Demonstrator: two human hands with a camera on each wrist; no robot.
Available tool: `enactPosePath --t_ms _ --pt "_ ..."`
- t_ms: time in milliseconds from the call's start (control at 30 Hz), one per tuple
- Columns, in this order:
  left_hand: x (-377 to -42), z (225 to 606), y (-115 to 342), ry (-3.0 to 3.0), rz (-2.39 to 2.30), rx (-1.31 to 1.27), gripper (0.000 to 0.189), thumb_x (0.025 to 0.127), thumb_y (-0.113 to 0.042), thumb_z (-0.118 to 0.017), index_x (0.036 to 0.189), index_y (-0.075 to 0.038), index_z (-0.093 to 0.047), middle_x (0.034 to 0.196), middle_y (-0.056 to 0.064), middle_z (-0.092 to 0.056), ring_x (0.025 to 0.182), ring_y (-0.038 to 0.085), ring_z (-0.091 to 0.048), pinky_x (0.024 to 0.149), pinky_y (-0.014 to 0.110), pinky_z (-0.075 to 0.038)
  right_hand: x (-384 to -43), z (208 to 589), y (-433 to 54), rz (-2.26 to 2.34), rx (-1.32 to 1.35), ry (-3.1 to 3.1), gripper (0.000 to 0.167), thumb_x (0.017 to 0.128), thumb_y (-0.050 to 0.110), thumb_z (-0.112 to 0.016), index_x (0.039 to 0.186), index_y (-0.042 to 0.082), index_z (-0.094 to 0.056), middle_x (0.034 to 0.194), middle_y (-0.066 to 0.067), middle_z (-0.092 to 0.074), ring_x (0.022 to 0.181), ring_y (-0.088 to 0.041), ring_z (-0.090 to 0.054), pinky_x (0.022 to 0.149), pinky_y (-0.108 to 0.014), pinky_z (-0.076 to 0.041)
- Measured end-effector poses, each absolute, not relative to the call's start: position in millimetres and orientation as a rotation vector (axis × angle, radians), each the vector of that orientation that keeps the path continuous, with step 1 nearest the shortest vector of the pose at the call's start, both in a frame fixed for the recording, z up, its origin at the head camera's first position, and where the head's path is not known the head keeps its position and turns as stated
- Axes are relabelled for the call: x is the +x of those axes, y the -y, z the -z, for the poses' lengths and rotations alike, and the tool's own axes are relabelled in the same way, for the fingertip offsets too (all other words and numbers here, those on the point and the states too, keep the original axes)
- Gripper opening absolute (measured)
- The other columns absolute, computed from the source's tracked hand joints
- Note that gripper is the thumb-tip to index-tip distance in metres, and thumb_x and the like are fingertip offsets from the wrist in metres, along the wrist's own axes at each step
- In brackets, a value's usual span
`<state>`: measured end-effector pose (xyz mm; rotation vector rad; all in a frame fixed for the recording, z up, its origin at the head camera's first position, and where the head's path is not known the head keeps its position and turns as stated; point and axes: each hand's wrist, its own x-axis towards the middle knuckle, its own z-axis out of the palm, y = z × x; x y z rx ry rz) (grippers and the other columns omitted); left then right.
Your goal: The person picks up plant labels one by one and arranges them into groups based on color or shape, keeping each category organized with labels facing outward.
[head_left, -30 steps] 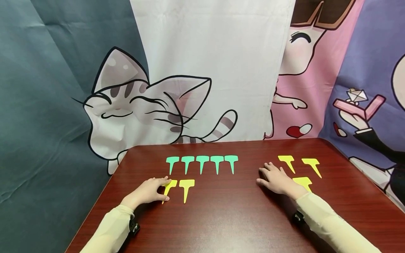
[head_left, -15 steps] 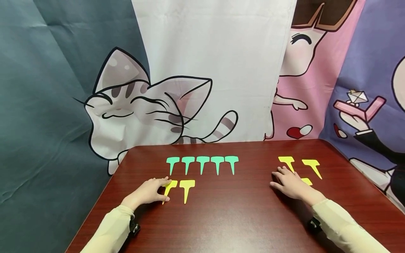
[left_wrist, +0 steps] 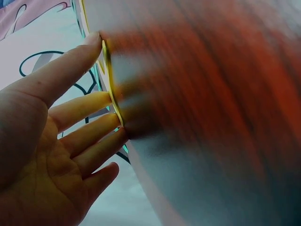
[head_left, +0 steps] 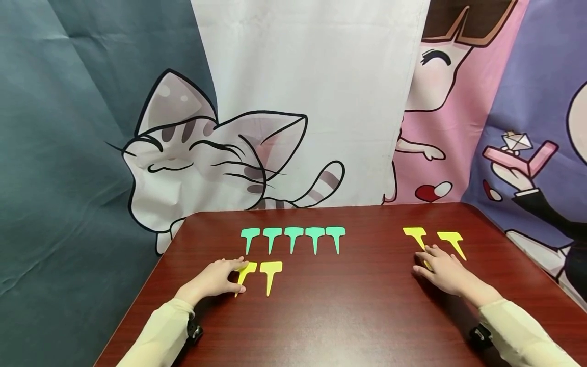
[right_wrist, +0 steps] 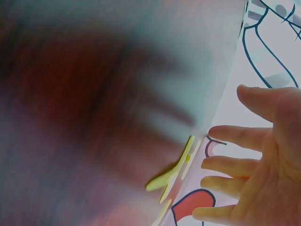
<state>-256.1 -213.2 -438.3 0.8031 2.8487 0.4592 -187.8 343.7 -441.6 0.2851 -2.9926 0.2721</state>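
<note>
T-shaped plant labels lie on the dark red wooden table [head_left: 321, 316]. My left hand [head_left: 213, 278] rests at a yellow plant label [head_left: 247, 269], thumb by its pointed end and fingers by its head. In the left wrist view those fingertips meet the edge of the yellow label [left_wrist: 111, 87]. A second yellow label [head_left: 270, 270] lies just right of it. At the right, my right hand [head_left: 445, 270] is spread low over another yellow label [head_left: 428, 265], mostly hidden under it. In the right wrist view its straight fingers are apart from the yellow label [right_wrist: 171, 174].
Several green plant labels [head_left: 293, 234] form a row toward the table's far edge. Two more yellow labels, one upper left [head_left: 415, 233] and one upper right [head_left: 451, 239], lie beyond my right hand. A printed cloth backdrop [head_left: 321, 76] hangs behind the table.
My right hand has moved right and slightly toward me, now covering most of the nearest yellow label on that side. My left hand has stayed at its label.
</note>
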Motion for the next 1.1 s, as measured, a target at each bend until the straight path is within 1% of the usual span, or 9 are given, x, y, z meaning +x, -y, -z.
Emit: enactPosePath --t_ms 400,567,700,800,900,1100 --pt "-256 439 213 -2.837 -0.47 0.783 0.067 0.079 -0.035 -0.076 0.135 -0.006 -0.054 0.144 0.016 -0.046 0.131 0.043 -0.041 0.11 0.057 -0.028 -178 444 -366 -0.226 0.247 2.946 0.046 0.086 0.033 -0.066 0.114 -0.003 -0.064 0.123 -0.038 -0.051 0.118 -0.058 -0.042 0.087 -0.075 -0.035" --pt "-256 438 213 -2.845 -0.464 0.774 0.067 0.078 -0.035 -0.076 0.135 -0.007 -0.054 0.143 0.015 -0.047 0.131 0.045 -0.041 0.108 0.056 -0.03 -176 446 -374 -0.178 0.226 2.949 0.051 0.085 0.035 -0.068 0.115 -0.006 -0.062 0.122 -0.039 -0.052 0.117 -0.057 -0.043 0.083 -0.073 -0.037" --pt "-257 438 213 -2.847 -0.46 0.766 0.067 0.078 -0.036 -0.076 0.135 -0.007 -0.055 0.144 0.014 -0.047 0.13 0.045 -0.041 0.107 0.057 -0.033 -174 446 -378 -0.158 0.187 2.952 0.055 0.082 0.035 -0.071 0.115 -0.007 -0.06 0.122 -0.039 -0.051 0.116 -0.061 -0.041 0.084 -0.073 -0.037" --pt "-257 437 213 -2.843 -0.464 0.764 0.067 0.079 -0.036 -0.076 0.135 -0.008 -0.054 0.144 0.014 -0.046 0.131 0.046 -0.04 0.107 0.057 -0.032 -174 445 -380 -0.161 0.145 2.954 0.058 0.079 0.034 -0.073 0.116 -0.008 -0.058 0.123 -0.04 -0.049 0.115 -0.064 -0.038 0.086 -0.074 -0.035" --pt "-257 438 213 -2.844 -0.459 0.773 0.067 0.079 -0.036 -0.076 0.135 -0.007 -0.054 0.144 0.015 -0.046 0.131 0.045 -0.04 0.108 0.057 -0.03 -172 444 -381 -0.166 0.116 2.955 0.056 0.077 0.033 -0.074 0.11 -0.009 -0.057 0.121 -0.039 -0.05 0.113 -0.065 -0.037 0.086 -0.074 -0.034" --pt "-258 439 213 -2.847 -0.457 0.809 0.067 0.078 -0.035 -0.076 0.134 -0.005 -0.055 0.143 0.017 -0.047 0.131 0.04 -0.043 0.109 0.057 -0.028 -169 442 -383 -0.18 0.077 2.931 0.044 0.073 0.031 -0.078 0.088 -0.005 -0.057 0.107 -0.036 -0.053 0.107 -0.064 -0.037 0.083 -0.072 -0.035"
